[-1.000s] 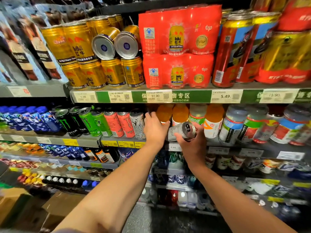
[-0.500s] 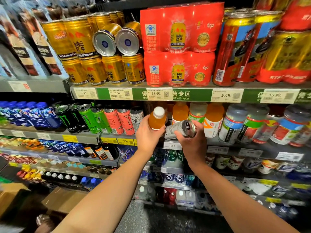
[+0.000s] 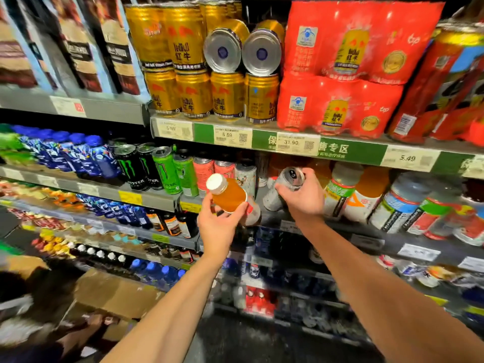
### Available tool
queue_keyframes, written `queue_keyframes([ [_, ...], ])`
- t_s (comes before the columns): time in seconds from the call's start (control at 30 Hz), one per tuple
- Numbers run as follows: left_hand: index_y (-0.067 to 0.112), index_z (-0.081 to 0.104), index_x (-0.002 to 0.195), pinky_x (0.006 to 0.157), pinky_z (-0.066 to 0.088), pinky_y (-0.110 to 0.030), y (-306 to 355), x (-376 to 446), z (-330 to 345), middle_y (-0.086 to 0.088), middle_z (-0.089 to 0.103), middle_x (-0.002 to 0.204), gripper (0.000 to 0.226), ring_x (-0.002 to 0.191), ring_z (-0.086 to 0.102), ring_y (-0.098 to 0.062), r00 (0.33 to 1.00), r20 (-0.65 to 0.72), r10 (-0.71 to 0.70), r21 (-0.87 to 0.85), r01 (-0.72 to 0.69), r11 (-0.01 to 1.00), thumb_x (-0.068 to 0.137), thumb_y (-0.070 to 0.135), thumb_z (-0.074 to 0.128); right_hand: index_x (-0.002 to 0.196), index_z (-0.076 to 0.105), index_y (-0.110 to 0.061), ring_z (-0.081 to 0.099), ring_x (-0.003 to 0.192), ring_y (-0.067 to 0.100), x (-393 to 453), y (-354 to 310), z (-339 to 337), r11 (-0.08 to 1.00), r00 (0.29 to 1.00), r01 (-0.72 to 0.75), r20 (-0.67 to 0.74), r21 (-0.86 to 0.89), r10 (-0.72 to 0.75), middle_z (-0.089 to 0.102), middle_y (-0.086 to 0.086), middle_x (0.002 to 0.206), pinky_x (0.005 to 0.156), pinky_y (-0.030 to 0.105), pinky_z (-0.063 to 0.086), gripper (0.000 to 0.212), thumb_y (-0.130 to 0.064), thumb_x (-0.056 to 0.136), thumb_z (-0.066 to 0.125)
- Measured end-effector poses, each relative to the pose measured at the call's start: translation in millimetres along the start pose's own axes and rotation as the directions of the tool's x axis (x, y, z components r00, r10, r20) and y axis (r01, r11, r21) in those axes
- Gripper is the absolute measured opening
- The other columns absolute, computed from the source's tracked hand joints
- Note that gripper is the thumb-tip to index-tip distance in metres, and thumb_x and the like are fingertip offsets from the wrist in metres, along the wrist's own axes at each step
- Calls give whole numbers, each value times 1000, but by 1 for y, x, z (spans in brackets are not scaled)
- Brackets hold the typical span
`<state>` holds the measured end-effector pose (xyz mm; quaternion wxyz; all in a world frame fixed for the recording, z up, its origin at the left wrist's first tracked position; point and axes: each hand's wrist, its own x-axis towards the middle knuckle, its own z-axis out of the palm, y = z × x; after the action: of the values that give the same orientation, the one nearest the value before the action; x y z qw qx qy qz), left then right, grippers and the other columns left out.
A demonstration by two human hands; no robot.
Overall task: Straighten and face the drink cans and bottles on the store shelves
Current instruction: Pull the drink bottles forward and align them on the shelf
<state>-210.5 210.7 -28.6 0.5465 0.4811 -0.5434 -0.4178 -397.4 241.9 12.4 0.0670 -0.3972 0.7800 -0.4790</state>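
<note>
Head view: left hand (image 3: 218,227) gripping an orange-drink bottle (image 3: 228,195) from below, fingers wrapped round its lower body, white cap tilted up and to the left, held out in front of the middle shelf (image 3: 110,191). Right hand (image 3: 303,199) closing round a silver can (image 3: 286,186), tipped on its side with the pull-tab end pointing up toward the camera, just at the shelf edge.

Standing directly behind the bottle: a row of tall energy-drink cans (image 3: 167,170), black, then green, then coral, then a pale patterned one, packed touching each other. Crowding in beside the right hand: orange-filled bottles (image 3: 366,195) and, further right, clear bottles with blue, green and red labels (image 3: 408,203), several leaning, all blurred.

Sitting above, on the upper shelf (image 3: 351,150) with its green strip and price tags: gold cans (image 3: 193,94) stacked two high, two more gold cans lying on their sides (image 3: 242,49) with silver bottoms facing out, red shrink-wrapped multipacks (image 3: 340,69) stacked just to the right, and large red cans at the far right.

Lining up to the left on the middle shelf: blue-capped bottles (image 3: 68,153). Filling the lower shelves: small dark bottles and blurred packs. Lying on the floor at lower left: cardboard boxes (image 3: 115,292).
</note>
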Motion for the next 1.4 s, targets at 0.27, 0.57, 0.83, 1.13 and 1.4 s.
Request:
queue_keyframes([
  [0.27, 24, 64, 114, 61, 48, -6, -5, 38, -39, 16, 73, 86, 63, 76, 66, 9, 990, 116, -80, 9, 80, 997, 60, 37, 91, 123, 56, -8, 56, 113, 30, 11, -32, 28, 974, 989, -82, 100, -212, 105, 60, 11, 121, 91, 38, 49, 60, -41, 77, 76],
  [0.57, 28, 58, 87, 54, 38, -5, -8, 62, -49, 17, 65, 75, 46, 66, 60, 3, 976, 204, 74, 173, -110, 979, 59, 44, 91, 94, 56, -12, 61, 96, 31, 23, -59, 47, 879, 967, -136, 133, -458, 219, 63, 11, 104, 68, 36, 47, 46, -49, 74, 72],
  [0.83, 23, 58, 102, 64, 56, -33, -17, 68, -47, 9, 69, 87, 64, 77, 67, -7, 941, 337, 2, 57, -22, 998, 54, 54, 87, 117, 52, -3, 57, 95, 25, 13, -50, 47, 948, 973, -99, 170, -303, 156, 59, 9, 105, 71, 39, 49, 65, -41, 72, 81],
  [1.13, 34, 55, 104, 73, 58, -48, -18, 55, -29, 4, 70, 94, 61, 84, 68, -17, 917, 398, 17, -5, -16, 1000, 56, 59, 82, 106, 52, -4, 58, 81, 30, 8, -28, 36, 980, 968, -143, 188, -138, 168, 62, 14, 95, 61, 36, 42, 38, -16, 74, 72],
  [1.4, 43, 65, 94, 62, 58, -29, -5, 27, 11, 17, 74, 85, 56, 76, 71, -5, 951, 302, -61, -22, 71, 997, 46, 63, 87, 91, 63, -23, 60, 68, 25, -2, 2, 8, 942, 979, -180, -41, 282, 200, 64, 3, 79, 62, 34, 50, 24, -4, 87, 48],
])
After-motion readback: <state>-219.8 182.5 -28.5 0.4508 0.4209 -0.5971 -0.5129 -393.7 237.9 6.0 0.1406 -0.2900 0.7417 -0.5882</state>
